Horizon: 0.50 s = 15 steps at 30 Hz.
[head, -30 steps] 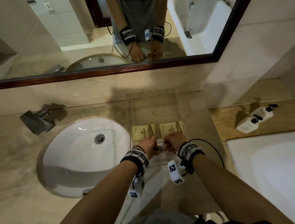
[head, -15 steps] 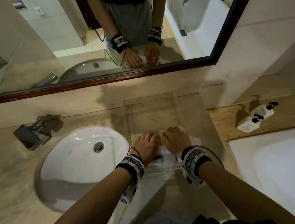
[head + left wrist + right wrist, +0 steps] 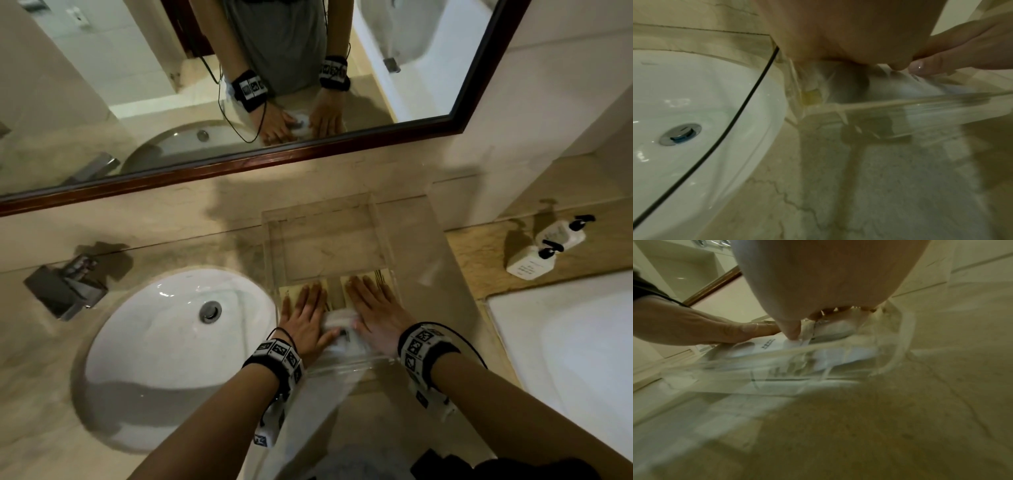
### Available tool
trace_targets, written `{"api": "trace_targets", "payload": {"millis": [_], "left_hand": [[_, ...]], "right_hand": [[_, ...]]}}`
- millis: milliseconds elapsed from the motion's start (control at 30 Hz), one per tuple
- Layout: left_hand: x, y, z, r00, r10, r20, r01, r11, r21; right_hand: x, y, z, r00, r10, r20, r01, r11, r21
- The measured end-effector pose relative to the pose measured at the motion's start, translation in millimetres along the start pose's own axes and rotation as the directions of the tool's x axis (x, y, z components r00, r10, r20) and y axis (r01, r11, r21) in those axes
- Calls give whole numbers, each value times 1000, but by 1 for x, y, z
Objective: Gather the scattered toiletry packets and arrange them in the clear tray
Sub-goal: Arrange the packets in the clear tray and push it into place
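Observation:
A clear tray [image 3: 329, 209] stands on the marble counter right of the sink. Two beige packets lie side by side in its near half: one [image 3: 286, 294] under my left hand [image 3: 306, 305], the other [image 3: 383, 275] under my right hand [image 3: 370, 301]. Both hands lie flat with straight fingers and press down on these packets. A white packet [image 3: 337, 322] lies between the hands at the tray's near end. In the right wrist view my thumb [image 3: 793, 332] touches the white packet [image 3: 764, 345] behind the tray's near wall [image 3: 777, 360]. The left wrist view shows the tray's near wall [image 3: 900, 104].
A white sink [image 3: 164, 342] with a chrome tap [image 3: 65, 287] lies to the left. Two white pump bottles [image 3: 544, 250] stand on the ledge at right, beside a bathtub [image 3: 582, 359]. A framed mirror [image 3: 239, 164] runs along the wall behind the tray.
Both hands moved forward from the white packet at the tray's near edge onto the two beige packets, and their fingers straightened out flat.

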<state>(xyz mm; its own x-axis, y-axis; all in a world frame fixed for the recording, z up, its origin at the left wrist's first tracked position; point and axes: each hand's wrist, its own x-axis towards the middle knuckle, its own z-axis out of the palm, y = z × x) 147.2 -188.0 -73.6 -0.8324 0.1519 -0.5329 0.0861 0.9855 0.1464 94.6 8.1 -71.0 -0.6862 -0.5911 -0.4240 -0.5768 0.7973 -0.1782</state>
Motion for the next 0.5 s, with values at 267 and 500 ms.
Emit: {"api": "trace_targets", "payload": {"millis": [267, 500], "left_hand": [[-13, 10, -2, 993, -12, -118, 11, 1000, -12], [-19, 2, -11, 990, -23, -139, 10, 996, -90]], "right_hand": [[-10, -11, -4, 997, 68, 27, -70, 996, 56], [-14, 0, -17, 994, 89, -61, -70, 960, 271]]}}
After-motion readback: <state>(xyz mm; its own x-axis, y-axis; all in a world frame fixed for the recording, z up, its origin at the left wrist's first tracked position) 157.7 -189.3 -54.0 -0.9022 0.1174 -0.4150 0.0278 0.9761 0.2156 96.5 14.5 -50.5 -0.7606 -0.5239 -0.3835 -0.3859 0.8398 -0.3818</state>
